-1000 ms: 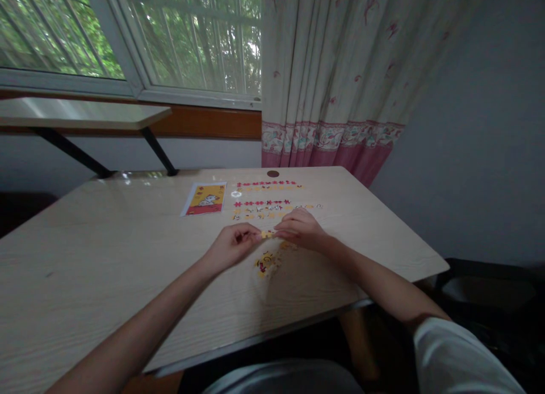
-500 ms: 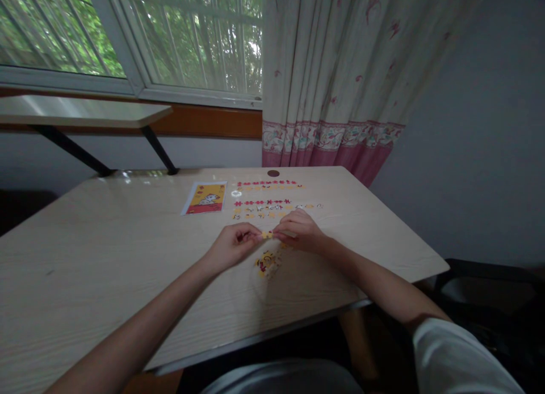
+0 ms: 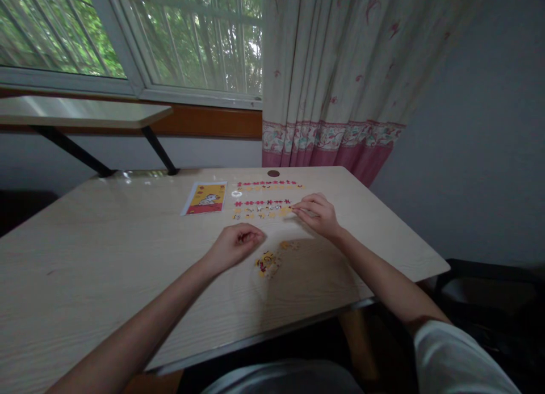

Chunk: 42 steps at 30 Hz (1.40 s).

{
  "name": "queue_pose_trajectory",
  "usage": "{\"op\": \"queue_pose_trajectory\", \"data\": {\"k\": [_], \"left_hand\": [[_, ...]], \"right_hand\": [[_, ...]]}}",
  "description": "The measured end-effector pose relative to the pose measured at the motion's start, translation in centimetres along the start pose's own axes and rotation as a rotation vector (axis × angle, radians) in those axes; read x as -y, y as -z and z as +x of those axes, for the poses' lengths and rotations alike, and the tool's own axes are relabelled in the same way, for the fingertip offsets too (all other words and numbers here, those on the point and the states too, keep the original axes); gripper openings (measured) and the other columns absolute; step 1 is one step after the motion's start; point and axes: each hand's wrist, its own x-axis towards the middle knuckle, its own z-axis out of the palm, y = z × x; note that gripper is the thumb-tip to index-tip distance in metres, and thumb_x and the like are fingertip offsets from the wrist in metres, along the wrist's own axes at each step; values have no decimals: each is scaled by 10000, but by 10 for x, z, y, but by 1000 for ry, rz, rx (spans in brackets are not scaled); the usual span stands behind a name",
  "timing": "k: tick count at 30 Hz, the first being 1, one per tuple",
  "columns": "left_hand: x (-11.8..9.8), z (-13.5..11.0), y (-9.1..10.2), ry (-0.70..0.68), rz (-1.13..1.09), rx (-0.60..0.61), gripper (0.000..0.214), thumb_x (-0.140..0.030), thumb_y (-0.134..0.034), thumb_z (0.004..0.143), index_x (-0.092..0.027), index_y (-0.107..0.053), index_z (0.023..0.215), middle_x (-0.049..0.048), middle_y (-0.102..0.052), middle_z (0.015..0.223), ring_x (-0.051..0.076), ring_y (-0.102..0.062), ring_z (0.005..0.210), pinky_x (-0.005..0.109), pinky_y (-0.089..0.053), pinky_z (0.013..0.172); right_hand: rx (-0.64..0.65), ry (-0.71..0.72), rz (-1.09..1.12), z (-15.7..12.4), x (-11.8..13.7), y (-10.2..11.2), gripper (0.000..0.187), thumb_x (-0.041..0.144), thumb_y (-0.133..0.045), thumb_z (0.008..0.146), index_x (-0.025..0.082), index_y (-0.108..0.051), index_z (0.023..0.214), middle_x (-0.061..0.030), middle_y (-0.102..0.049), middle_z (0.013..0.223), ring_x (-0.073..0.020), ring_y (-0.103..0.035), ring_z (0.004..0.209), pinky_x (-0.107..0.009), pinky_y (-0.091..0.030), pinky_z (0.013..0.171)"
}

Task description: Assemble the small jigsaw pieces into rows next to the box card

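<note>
My right hand (image 3: 318,214) reaches over the right end of the nearer rows of jigsaw puzzle pieces (image 3: 260,209). Its fingertips pinch a small yellowish puzzle piece (image 3: 291,209), partly hidden by the fingers. My left hand (image 3: 237,244) rests on the table left of centre, thumb and fingers curled together, and no piece shows at the tips. Closer to me lies a small heap of mixed puzzle pieces (image 3: 268,263). A few loose yellow pieces (image 3: 289,245) lie just beyond it to the right.
A picture card (image 3: 207,198) with a white animal on yellow and red lies left of the rows. Farther rows of red and yellow pieces (image 3: 268,184) lie near a round brown disc (image 3: 273,174). A raised shelf (image 3: 85,111) stands at the back left of the table (image 3: 106,258).
My right hand has moved away from my left, forward and right to the rows, with the puzzle piece. My left hand has stayed in place, and the loose yellow pieces are now uncovered.
</note>
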Motion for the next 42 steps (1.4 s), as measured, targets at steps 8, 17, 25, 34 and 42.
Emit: {"op": "queue_pose_trajectory", "data": {"k": [8,17,25,34,42], "left_hand": [[-5,-2,2,6,77,-1,271,-344,-522,758,-134,-677,832,40,-620,682,104,-438,546,222,-339,503],[3,-1,0,-27,53,-15,223,-313,-537,754,-147,-675,812,18,-595,641,94,-413,528,209,-315,488],[2,-1,1,-29,101,-5,246,-325,-517,771,-147,-676,831,31,-616,681,104,-439,546,217,-331,503],[2,-1,0,-37,83,-28,216,-294,-524,760,-155,-680,815,25,-622,661,102,-440,537,218,-332,512],[-4,-1,1,-18,80,-30,211,-285,-523,752,-151,-680,797,21,-623,650,100,-425,526,219,-326,503]], "right_hand": [[409,-466,46,-12,-43,-10,154,287,-609,750,158,-691,770,-27,-626,690,-97,-513,607,-206,-376,582],[536,-476,33,-24,-61,-19,140,248,-604,743,155,-699,788,-32,-651,719,-100,-539,632,-204,-378,593],[544,-422,24,-17,-47,-10,158,270,-604,752,153,-683,822,-36,-638,747,-102,-543,661,-215,-387,623],[871,-178,358,-10,-1,-16,232,339,-652,710,177,-650,875,-18,-597,797,-103,-528,711,-208,-413,633],[858,-244,380,-9,5,-17,145,280,-631,721,162,-602,801,-6,-593,776,-96,-511,681,-207,-404,620]]}}
